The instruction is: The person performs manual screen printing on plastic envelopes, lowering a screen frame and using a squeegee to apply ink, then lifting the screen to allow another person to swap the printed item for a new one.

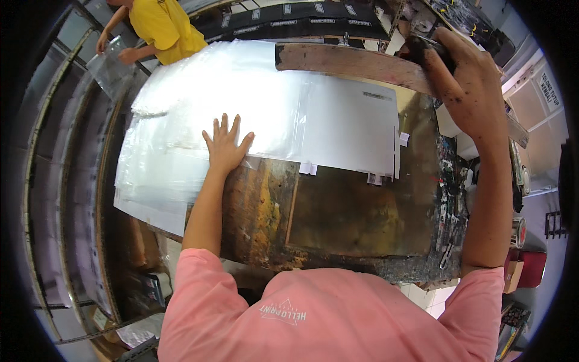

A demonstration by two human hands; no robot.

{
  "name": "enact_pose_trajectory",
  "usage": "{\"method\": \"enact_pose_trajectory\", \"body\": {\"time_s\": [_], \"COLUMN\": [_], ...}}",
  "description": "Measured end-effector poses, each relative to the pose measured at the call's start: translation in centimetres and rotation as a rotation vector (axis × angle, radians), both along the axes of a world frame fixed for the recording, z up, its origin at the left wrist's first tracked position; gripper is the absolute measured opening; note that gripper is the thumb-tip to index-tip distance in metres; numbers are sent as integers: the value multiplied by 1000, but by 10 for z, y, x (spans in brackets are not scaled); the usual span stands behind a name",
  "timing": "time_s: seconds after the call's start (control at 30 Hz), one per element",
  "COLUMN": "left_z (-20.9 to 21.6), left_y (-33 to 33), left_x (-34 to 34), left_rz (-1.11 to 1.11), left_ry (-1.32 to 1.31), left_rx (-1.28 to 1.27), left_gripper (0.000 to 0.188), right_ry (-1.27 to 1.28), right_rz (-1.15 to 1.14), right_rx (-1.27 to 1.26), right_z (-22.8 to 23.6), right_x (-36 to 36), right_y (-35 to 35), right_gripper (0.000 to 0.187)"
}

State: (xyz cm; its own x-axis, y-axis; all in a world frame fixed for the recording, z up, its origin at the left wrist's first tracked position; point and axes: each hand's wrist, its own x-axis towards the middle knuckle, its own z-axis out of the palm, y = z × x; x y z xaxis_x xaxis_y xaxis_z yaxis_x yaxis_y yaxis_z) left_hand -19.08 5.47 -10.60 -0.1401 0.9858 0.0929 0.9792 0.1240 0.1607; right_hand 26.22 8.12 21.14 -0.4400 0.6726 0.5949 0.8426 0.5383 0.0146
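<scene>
Head view: left hand (226, 152) lies palm down, fingers spread apart, on clear plastic sheets (166, 130) at the left of the tabletop (250, 220); right hand (476, 90), forearm extended forward, is clamped on a wooden bar (353, 64) at far right.

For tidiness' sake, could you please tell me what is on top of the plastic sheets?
The left hand rests spread on the plastic sheets; what lies beneath its palm is covered. The wooden bar in the right hand hides part of their far side.
</scene>
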Motion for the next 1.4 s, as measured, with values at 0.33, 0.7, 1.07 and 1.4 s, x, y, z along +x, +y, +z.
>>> {"method": "enact_pose_trajectory", "body": {"time_s": [0.33,0.7,1.07,1.4], "left_z": [60,29,28,21], "left_y": [-15,-42,-66,-71], "left_x": [47,260,309,305], "left_rz": [-150,-519,-534,-542], "left_ry": [4,6,-85,-107], "left_rx": [-11,72,146,192], "left_gripper": [82,105,113,111], "right_ry": [-19,-30,-5,-4], "right_rz": [-57,-24,4,-13], "right_rx": [77,95,-76,-6], "right_z": [-6,-8,25,16], "right_x": [3,0,0,-3], "right_y": [-4,-9,-32,-19], "right_gripper": [47,53,59,59]}}
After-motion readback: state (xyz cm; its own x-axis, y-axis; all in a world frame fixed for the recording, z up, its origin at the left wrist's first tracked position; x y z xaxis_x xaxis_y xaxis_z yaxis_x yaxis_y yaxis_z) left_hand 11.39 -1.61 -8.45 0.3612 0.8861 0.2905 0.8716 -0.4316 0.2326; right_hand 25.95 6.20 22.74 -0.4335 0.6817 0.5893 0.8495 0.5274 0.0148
